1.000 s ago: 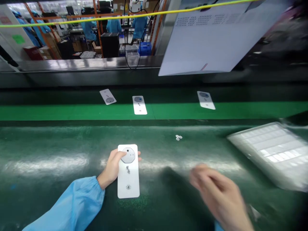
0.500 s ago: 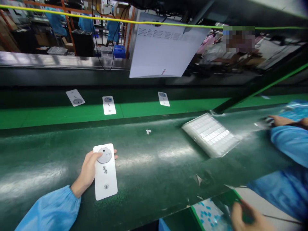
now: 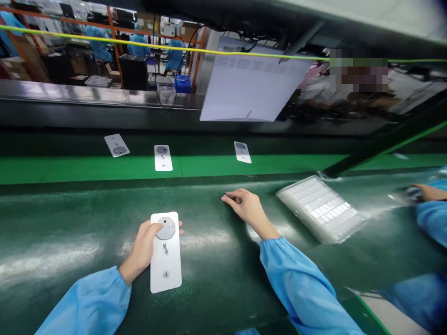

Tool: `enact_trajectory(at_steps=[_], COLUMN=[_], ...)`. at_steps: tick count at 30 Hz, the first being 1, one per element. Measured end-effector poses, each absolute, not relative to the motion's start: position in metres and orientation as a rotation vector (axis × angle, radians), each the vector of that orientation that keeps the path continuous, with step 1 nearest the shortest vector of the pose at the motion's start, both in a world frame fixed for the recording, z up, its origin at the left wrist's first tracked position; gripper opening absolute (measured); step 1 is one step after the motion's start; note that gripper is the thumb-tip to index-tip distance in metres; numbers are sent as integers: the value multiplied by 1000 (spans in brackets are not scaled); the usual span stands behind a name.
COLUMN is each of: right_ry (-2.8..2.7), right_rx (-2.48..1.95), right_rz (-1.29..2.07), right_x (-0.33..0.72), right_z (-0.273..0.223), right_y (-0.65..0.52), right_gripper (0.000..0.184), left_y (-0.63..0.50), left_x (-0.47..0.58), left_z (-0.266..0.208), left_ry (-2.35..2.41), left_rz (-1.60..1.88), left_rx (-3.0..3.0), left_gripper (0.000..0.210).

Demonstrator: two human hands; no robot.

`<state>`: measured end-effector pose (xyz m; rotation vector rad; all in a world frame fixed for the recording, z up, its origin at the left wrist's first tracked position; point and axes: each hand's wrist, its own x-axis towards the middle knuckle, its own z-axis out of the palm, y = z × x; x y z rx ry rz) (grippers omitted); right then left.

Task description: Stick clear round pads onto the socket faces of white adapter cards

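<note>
My left hand (image 3: 141, 249) grips a white rounded panel (image 3: 166, 279) by its upper part. The thumb rests on the panel's grey round plate, and the fingertips show past its right edge. Dark characters and a small round emblem mark its face. To the right, my right hand (image 3: 244, 207) is over the green work surface, thumb and index finger pinched at the spot where small white discs lay. Those discs are hidden now, and I cannot make out what the pinch holds.
Similar white panels (image 3: 163, 159) lie on the bright green strip behind. A clear-wrapped white tray (image 3: 321, 209) rests right of my right hand. A green-edged box (image 3: 370, 316) is at lower right. A co-worker's sleeve (image 3: 431, 218) reaches in from the right. A dark post (image 3: 349, 163) stands behind the tray.
My right hand has come up from the box at lower right to the small discs, covering them. My left hand still holds the panel. The whole view has shifted slightly.
</note>
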<state>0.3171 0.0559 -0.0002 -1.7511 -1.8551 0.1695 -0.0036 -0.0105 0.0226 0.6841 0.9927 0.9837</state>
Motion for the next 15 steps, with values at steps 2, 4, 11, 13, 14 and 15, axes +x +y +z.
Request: enact_trajectory(at_steps=[2,4,11,13,14,15], right_ry=[-1856,-1855,-1822,-1807,-1799,-1790], right_rx=[-1783,-1810,-1871,-1869,-1865,-1860], right_rz=[194,222,272,275,280,288], right_x=[319,321,322,322,322,321], right_z=[-4,-6,-6,-4,-2,-1], right_y=[62,65,68,70,71,71], right_gripper=[28,22,18,20,20,21], left_y=[-11,-11,-11,-11,-11,-11], left_x=[-4,-4,-5,-5,-5,-5], left_z=[21,20,12,11,11,11], left_ry=[979,968,918,907,904,902], left_rz=[975,974,992,1007,1011,1015], left_rx=[685,684,688,709,721,732], left_gripper=[50,49,59,64,65,64])
